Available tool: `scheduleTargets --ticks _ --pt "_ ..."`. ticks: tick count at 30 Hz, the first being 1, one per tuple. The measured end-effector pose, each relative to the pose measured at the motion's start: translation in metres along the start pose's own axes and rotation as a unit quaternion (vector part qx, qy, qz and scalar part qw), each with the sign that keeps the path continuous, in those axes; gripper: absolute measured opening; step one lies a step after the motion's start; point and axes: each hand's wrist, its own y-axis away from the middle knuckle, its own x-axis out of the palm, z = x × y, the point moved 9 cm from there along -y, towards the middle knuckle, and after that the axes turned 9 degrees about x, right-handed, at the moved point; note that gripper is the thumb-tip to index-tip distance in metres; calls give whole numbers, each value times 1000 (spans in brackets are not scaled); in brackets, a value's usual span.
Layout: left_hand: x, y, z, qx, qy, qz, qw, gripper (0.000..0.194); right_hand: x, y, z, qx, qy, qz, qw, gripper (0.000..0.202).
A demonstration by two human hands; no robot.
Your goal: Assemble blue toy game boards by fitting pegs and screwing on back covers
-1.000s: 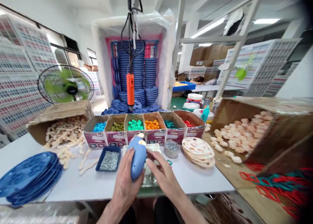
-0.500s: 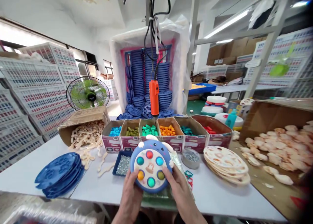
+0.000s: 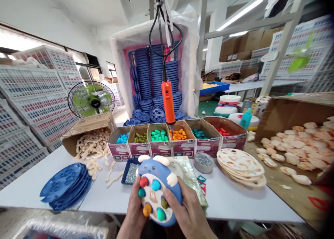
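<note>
Between both hands is a round blue toy [image 3: 171,187] with a bunny face, white ears and a white front panel set with several coloured knobs. My left hand [image 3: 136,206] grips its left rim, near the green and orange knobs. My right hand [image 3: 185,209] wraps round the right side, its thumb lying on the front by the olive knob. The toy is tilted and turned, so part of its right side shows. Under it lies a shiny pale green pad [image 3: 191,176] on the table. An orange electric screwdriver [image 3: 168,101] hangs from a cable above the bins.
A row of cardboard bins [image 3: 184,149] holds coloured pegs. Screws fill a blue tray [image 3: 125,171] and a round dish [image 3: 203,163]. Blue shells [image 3: 62,183] are stacked left, printed cream panels [image 3: 241,167] right. Cardboard boxes [image 3: 90,122] of pale parts stand either side; a fan [image 3: 91,99] is behind.
The toy has been tilted and turned in my hands, its ears now to the upper left, and sits slightly lower. The screwdriver has swung a little to the right in view.
</note>
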Motion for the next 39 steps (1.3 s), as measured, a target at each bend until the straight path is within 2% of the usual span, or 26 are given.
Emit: scheduleTargets --ticks 2,4,7,9,12,15,18,21,24,27,31,35,39 --pt "-1 2 -2 0 -2 -5 1000 40 -1 -1 12 -39 24 1 999 26" --pt "-3 2 -5 13 -3 -15 1000 39 9 -6 21 -34 26 50 998 24" --pt "-8 -3 -8 30 2 -22 999 41 26 -9 35 -28 -13 100 995 32" --pt "-10 -9 -7 26 6 -15 1000 47 33 -6 41 -46 -34 89 994 41" --pt "-15 -21 -10 39 5 -10 999 53 41 3 40 -62 -27 71 995 40" --pt "-22 -28 -21 84 -10 -40 996 44 44 11 35 -78 7 57 995 46" --pt "-23 -22 -29 127 -25 -73 989 37 44 14 34 -92 50 54 993 45" --pt "-18 -7 -30 163 -14 -86 983 41 41 12 38 -106 69 54 990 36" --pt "-10 3 -19 139 18 -58 988 47 40 9 44 -121 63 77 988 28" --pt "-1 11 -7 71 59 -23 995 51 40 5 38 -60 2 129 990 23" --pt "4 33 -13 51 52 -29 997 53 38 5 19 88 -77 164 980 35" --pt "1 55 -24 50 1 -42 998 50 39 5 -11 256 -170 153 939 54" --pt "-2 59 -31 47 -24 -2 999 52 51 1 -26 317 -206 166 911 62"
